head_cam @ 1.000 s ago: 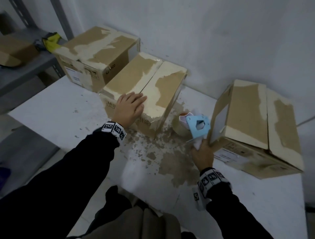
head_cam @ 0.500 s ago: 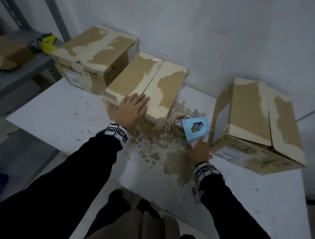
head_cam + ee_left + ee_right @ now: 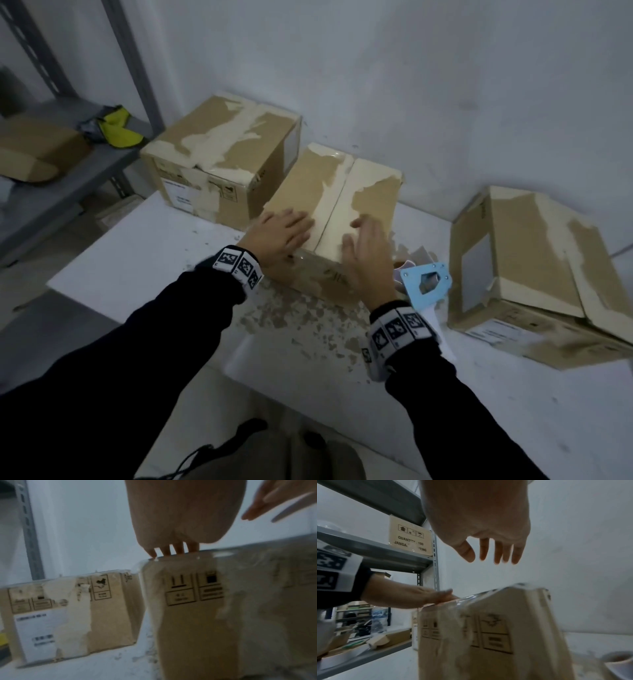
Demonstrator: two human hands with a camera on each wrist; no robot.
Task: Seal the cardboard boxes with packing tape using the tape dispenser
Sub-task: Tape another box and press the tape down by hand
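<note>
Right hand [image 3: 368, 255] off the tape dispenser [image 3: 425, 282], fingers spread above middle box [image 3: 337, 202], left hand [image 3: 279, 233] flat on it

Three taped cardboard boxes [image 3: 330, 209] on table; blue tape dispenser [image 3: 426, 284] between two

Location as I read it: storeroom / packing area, prob. small warehouse. Evidence: grey slotted-steel shelving [image 3: 373, 550] along left side, w/ a carton [image 3: 410, 536] marked "QUANTITY : 100" plus handling symbols. Lower shelf [image 3: 68, 178] carries a brown parcel [image 3: 30, 154] and a yellow item [image 3: 118, 132]. Plain white wall [image 3: 411, 85]. White worktable [image 3: 137, 250], paint chipped near centre; three cardboard boxes [image 3: 226, 161] along its far edge, w/ shipping labels and old tape residue. Tape dispenser [image 3: 426, 282] stands between the mid and right boxes.
</note>
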